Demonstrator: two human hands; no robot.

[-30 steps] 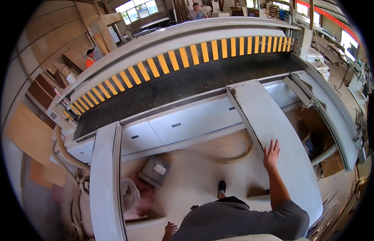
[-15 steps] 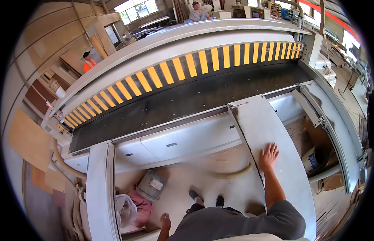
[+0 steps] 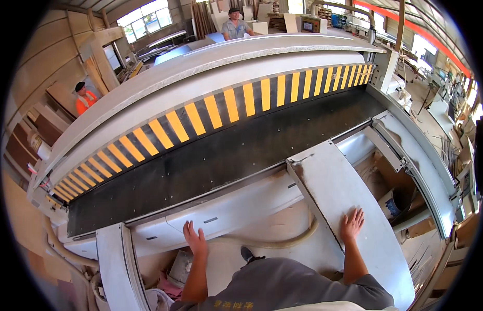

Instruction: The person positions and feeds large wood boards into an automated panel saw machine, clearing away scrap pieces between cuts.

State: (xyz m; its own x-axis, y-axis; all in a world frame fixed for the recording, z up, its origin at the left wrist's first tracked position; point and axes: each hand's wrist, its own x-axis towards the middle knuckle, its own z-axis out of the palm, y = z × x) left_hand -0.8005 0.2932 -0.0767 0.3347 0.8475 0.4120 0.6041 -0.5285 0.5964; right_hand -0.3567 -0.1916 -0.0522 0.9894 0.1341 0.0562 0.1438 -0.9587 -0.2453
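**Along the long machine (image 3: pixel 226 79), two bare hands with nothing gripped**

Far left, past the machine's end: a person in orange (image 3: pixel 86 99), dark cap on. Closer in, a narrow pale support (image 3: pixel 116 264) juts from the black bed (image 3: pixel 221 166) toward the worker at the front. Right of it, low down, a grey container (image 3: pixel 180 267), partly covered by the forearm.

Left hand (image 3: pixel 196 238) next: over the gap between the supports, fingers upright and spread, holding nothing; cannot tell whether it touches anything.

Behind the machine, a person in a grey shirt (image 3: pixel 235 26). Yellow-and-black stripes (image 3: pixel 247 98) run above the bed. A pale hose (image 3: pixel 283 242) curves across the floor.

Then the broad white panel (image 3: pixel 379 254), reaching out from the bed's front edge. Right hand (image 3: pixel 352 225) lies on it, back up, near its left edge; fingers slightly parted, closed around nothing.

Beyond the panel, rightmost: a bucket (image 3: pixel 393 206).
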